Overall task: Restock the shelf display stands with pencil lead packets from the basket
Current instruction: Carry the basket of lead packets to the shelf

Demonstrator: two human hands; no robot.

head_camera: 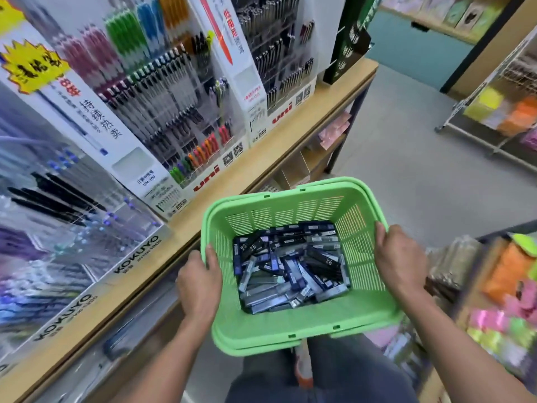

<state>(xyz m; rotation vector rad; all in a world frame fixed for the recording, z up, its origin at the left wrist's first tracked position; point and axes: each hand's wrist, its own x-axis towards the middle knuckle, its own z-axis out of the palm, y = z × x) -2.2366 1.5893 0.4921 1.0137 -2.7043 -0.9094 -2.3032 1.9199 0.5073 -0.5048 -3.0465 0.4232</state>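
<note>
**Mei:** Head view has the green basket (296, 324) in the lower middle of the frame, carried in front of the person's legs. The left hand (200, 282) grips its left rim, thumb hooked inside; the right hand (399, 261) grips the right rim, fingers curled over the edge.

**Tan:** And the pencil lead packets (290, 266)?

**Mei:** All loose in the basket's bottom, a jumbled heap of dark and grey slim boxes. None is on a stand yet.

**Tan:** Where would they go?

**Mei:** She cannot tell. The wooden shelf (290, 141) runs along the left of the frame with the uni pen display (180, 112) at upper centre and the KOKUYO display (72, 257) at lower left. Both hold pens; no lead stand shows.

**Tan:** Risks?

**Mei:** Both hands are occupied, so picking a packet means freeing one, and a basket held by a single rim would likely tip and spill. Its left side also sits near the shelf edge, where a bump could jolt it. With the packets jumbled, mixed grades could land in the wrong slot.
</note>
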